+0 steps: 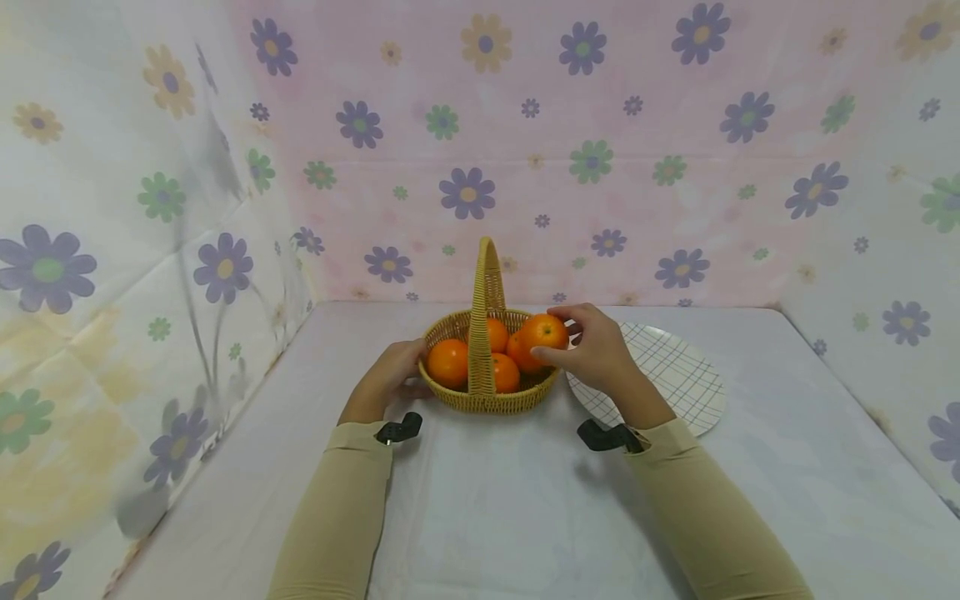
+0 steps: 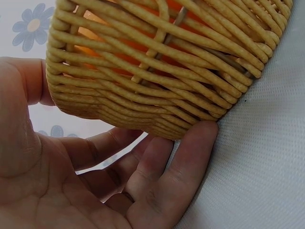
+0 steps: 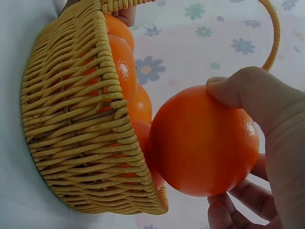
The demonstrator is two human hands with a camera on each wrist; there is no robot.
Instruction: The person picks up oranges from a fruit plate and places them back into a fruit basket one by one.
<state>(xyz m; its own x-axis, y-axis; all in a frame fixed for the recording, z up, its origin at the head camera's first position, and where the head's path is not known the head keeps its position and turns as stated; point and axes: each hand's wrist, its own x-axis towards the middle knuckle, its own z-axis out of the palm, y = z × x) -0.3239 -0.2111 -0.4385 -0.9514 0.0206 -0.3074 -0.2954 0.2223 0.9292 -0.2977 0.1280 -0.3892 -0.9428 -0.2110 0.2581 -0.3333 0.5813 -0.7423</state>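
Observation:
A yellow woven basket (image 1: 489, 403) with a tall arched handle stands on the table, holding several oranges (image 1: 448, 363). My left hand (image 1: 395, 372) grips the basket's left end. In the left wrist view, its fingers (image 2: 188, 162) curve against the wicker and one digit reaches the rim. At the opposite end, my right hand (image 1: 600, 352) holds an orange (image 1: 545, 332) between thumb and fingers, at the height of the basket's right rim. Seen from the right wrist, this orange (image 3: 205, 140) overlaps the fruit behind it; whether they touch I cannot tell.
A white plate (image 1: 675, 367) with a dark grid pattern lies to the right of the basket, partly hidden under my right hand and forearm. White cloth (image 1: 487, 500) covers the table. Flowered fabric (image 1: 525, 108) hangs along the back and both sides.

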